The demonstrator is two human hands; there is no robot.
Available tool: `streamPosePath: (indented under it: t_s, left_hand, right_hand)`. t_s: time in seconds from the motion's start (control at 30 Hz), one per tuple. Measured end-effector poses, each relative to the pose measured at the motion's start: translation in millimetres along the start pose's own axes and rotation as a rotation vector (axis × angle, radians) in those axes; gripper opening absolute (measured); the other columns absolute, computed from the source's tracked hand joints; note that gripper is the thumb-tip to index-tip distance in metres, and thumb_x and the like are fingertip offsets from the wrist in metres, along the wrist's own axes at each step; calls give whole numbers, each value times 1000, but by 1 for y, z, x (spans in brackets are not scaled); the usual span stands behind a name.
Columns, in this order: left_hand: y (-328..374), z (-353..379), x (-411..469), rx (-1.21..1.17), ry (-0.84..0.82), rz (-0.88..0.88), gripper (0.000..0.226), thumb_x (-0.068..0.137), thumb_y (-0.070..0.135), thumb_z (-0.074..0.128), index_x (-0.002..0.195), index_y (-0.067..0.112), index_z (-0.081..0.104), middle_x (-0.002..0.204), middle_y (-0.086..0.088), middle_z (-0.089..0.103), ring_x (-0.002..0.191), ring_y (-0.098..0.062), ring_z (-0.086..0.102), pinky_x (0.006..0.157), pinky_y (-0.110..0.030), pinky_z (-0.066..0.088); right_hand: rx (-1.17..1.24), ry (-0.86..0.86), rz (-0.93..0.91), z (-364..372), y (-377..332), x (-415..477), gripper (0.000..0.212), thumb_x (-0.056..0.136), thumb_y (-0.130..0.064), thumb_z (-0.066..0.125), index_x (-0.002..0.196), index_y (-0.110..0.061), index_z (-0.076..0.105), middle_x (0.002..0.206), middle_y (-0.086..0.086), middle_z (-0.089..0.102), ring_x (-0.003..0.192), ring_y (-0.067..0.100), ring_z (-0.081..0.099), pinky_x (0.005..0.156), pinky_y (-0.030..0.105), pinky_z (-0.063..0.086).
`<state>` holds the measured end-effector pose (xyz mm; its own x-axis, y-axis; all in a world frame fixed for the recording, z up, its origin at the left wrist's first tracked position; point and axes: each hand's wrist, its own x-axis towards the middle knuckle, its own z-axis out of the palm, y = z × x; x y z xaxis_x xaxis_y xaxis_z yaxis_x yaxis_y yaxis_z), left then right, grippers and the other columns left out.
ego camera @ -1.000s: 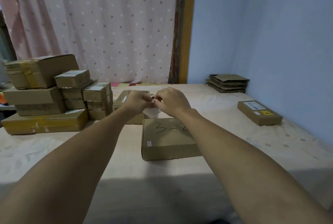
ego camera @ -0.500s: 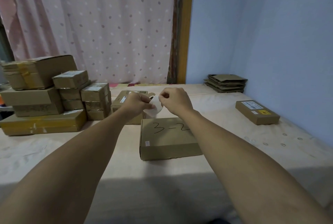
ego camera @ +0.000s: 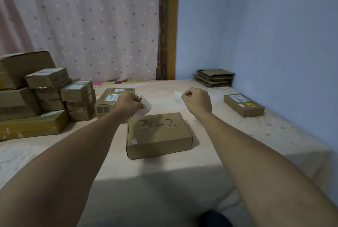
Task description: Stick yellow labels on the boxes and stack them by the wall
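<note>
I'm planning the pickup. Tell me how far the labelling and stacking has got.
Done: one box by the right wall carries a yellow label. In hand: the left hand holds a white roll and the right hand pinches a pale strip, near the box marked 3-2, which shows no yellow label. Left: that box, then the pile at left.

Dim soft light, foreground shadow, wide-angle edge distortion

We hold a white roll (ego camera: 145,107) in our left hand (ego camera: 128,104) behind the 3-2 box (ego camera: 157,135) | our right hand (ego camera: 197,101) pinches a white slip (ego camera: 177,96) behind its right corner
</note>
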<state>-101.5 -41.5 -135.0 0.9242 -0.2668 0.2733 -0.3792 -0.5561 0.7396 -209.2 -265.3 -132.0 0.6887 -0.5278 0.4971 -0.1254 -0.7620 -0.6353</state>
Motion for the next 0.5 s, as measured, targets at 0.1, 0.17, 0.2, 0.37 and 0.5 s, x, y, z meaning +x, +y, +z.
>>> streamPosePath:
  t_s: [0.1, 0.17, 0.2, 0.37, 0.5]
  left_hand:
    - [-9, -2, -1, 61, 16, -7, 27, 89, 10, 73, 114, 0, 74, 114, -14, 70, 96, -29, 60, 82, -39, 52]
    - [-14, -5, -1, 128, 16, 1, 26, 89, 9, 72, 113, 1, 76, 108, -13, 70, 90, -26, 59, 77, -36, 51]
    - [-15, -8, -1, 171, 12, 8, 25, 88, 9, 71, 112, 2, 77, 105, -13, 71, 88, -25, 58, 73, -34, 49]
    - [-21, -26, -7, 340, 41, -12, 23, 86, 9, 66, 104, 6, 79, 95, -12, 70, 82, -23, 55, 53, -26, 33]
    - [-25, -24, -15, 422, 113, -39, 25, 87, 17, 61, 103, 5, 76, 92, -7, 63, 86, -23, 55, 52, -25, 31]
  right_hand:
    - [-246, -38, -155, 0, 12, -4, 20, 96, -23, 55, 94, -18, 75, 84, 3, 69, 75, 26, 60, 61, 28, 43]
    - [-422, -126, -320, 5, 15, -9, 23, 99, -28, 53, 99, -18, 74, 85, 4, 69, 74, 26, 61, 62, 30, 45]
    - [-482, -167, -383, 9, 16, -10, 26, 99, -30, 52, 100, -19, 75, 85, 4, 71, 75, 26, 63, 64, 31, 48]
    - [-590, -292, -526, 27, 16, -23, 29, 101, -31, 49, 103, -19, 76, 91, 6, 73, 81, 28, 65, 69, 34, 51]
    - [-649, -358, -535, 36, 8, -31, 28, 99, -30, 51, 102, -17, 75, 96, 9, 71, 86, 30, 65, 73, 35, 51]
